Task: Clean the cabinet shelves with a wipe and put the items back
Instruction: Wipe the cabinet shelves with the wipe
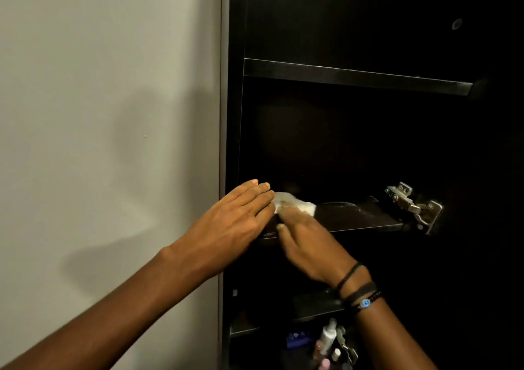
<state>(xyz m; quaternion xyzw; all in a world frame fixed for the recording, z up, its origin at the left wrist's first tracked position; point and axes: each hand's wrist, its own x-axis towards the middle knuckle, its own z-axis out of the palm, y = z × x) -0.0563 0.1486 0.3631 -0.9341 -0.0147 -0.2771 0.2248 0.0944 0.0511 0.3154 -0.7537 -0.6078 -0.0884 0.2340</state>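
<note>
The left hand [235,216] lies flat, fingers together, at the left end of the middle shelf [365,219] of the dark cabinet [236,86]. Just beside it, the right hand [309,242] presses a white wipe [295,204] onto that shelf, fingers blurred. Below, bottles [329,338] stand clustered.

My wipe [295,204] is white with brownish smudges against the black cabinet [354,143]. Left of frame, the wall [99,86] is pale grey. My wristbands [357,289] are dark, one with a blue bead.
</note>
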